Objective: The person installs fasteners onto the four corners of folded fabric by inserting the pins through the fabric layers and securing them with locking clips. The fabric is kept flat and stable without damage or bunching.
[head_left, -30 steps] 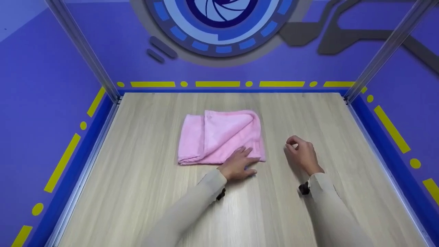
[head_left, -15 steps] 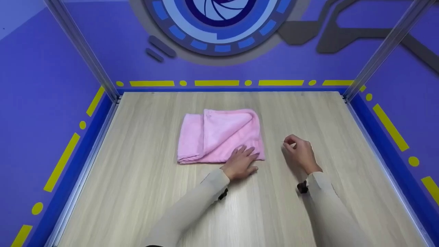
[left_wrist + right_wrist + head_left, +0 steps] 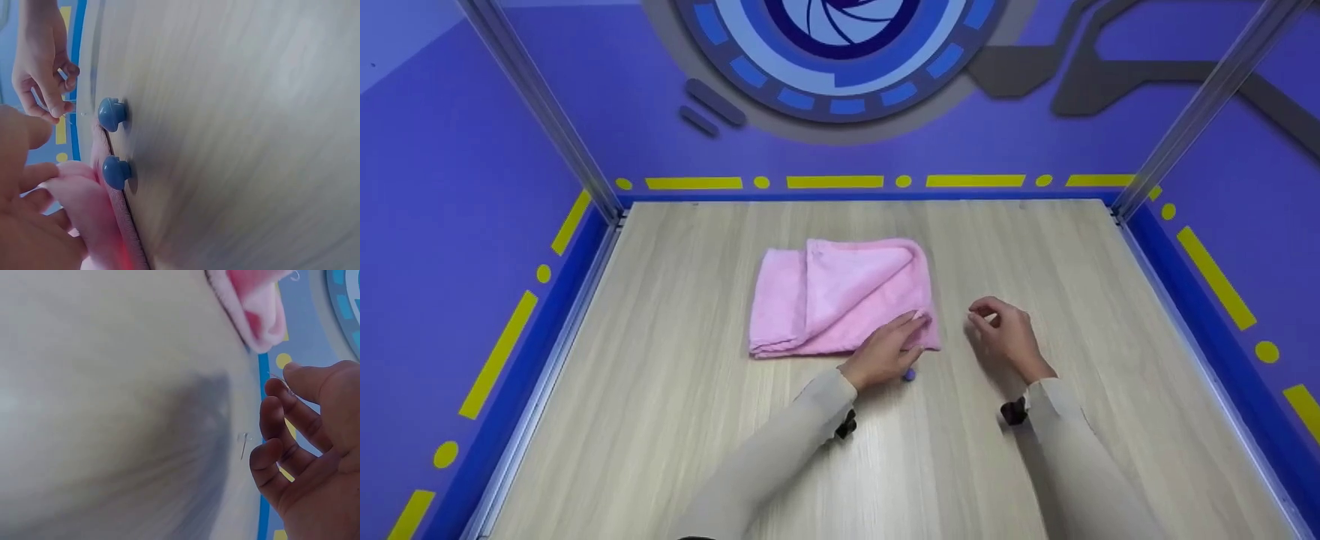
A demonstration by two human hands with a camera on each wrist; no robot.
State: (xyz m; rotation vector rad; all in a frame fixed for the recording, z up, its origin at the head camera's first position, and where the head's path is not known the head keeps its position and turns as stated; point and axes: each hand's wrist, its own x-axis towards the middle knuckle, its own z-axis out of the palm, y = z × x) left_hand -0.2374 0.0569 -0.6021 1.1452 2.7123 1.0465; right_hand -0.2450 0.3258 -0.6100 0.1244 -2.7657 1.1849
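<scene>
A folded pink towel [image 3: 847,300] lies on the wooden table, its upper layer turned back diagonally. My left hand [image 3: 883,354] is at the towel's near right corner, its fingers [image 3: 39,174] curled into a raised fold of the cloth. Two blue mushroom-shaped knobs [image 3: 116,172] stand by the towel's edge in the left wrist view; in the head view one knob [image 3: 909,374] shows beside the left thumb. Right of the towel, my right hand [image 3: 1011,334] pinches a thin, shiny needle-like sliver [image 3: 279,379] between thumb and forefinger, the other fingers loosely curled.
A small clear object with a thin stem [image 3: 243,441] appears beyond the right fingers in the right wrist view. Purple panels [image 3: 840,161] with yellow marks and metal posts enclose the table [image 3: 682,450] at the back and both sides.
My left hand, earlier spread flat on the towel, has drawn its fingers together and gathered up a fold near the corner. My right hand has shifted slightly left, toward the towel.
</scene>
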